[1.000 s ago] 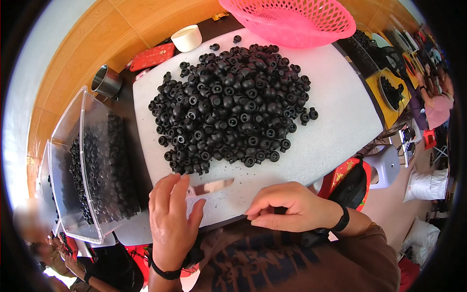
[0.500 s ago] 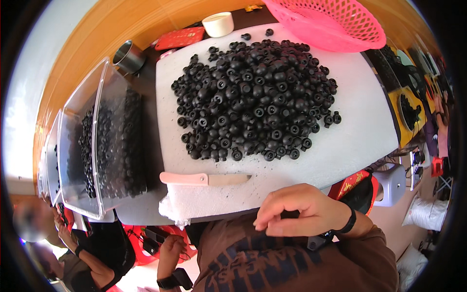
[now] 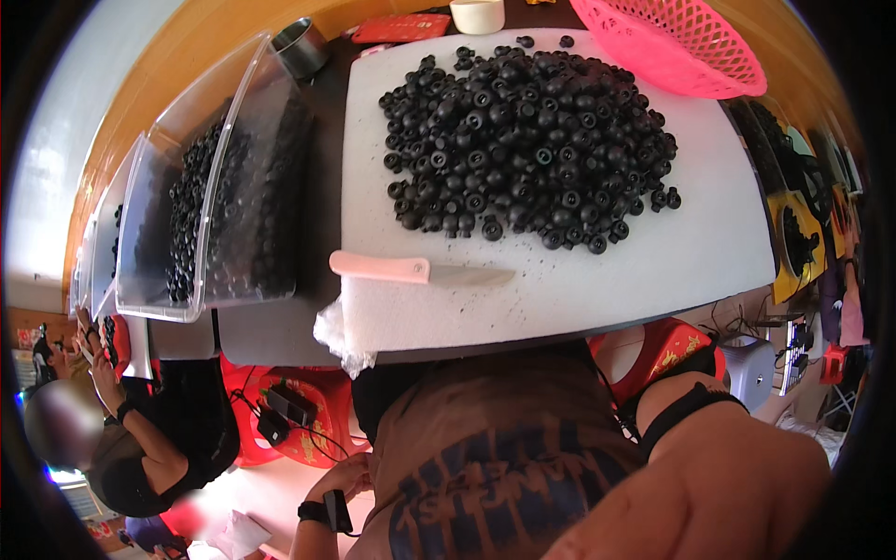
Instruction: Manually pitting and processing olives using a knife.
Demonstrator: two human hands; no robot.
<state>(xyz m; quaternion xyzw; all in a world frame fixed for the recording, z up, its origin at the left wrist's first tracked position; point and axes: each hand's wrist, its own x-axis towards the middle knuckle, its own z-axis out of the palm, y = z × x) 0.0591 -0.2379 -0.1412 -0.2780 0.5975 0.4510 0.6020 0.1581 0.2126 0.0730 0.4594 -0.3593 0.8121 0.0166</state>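
A large heap of small round black plastic pieces (image 3: 523, 140), with holes in them, lies on a white foam sheet (image 3: 709, 224). Near the sheet's front edge rests a knife with a pink handle (image 3: 381, 267), its blade pointing right. My right hand (image 3: 695, 499) is raised large and close at the lower right; its fingers run out of view. Down at my waist, my left hand (image 3: 350, 474) is beside my brown shirt, its fingers mostly hidden. Neither hand touches the heap or the knife.
A clear plastic bin (image 3: 210, 196) of black pieces stands left, with a metal cup (image 3: 301, 49) behind it. A pink basket (image 3: 677, 47), white cup (image 3: 477, 16) and red packet (image 3: 401, 29) are at the back. Another person (image 3: 154, 420) sits at lower left, near a red stool (image 3: 308, 420).
My right hand has moved from the foam sheet's front edge up close to the camera. My left hand has stayed low by my waist. The table appears higher in the view.
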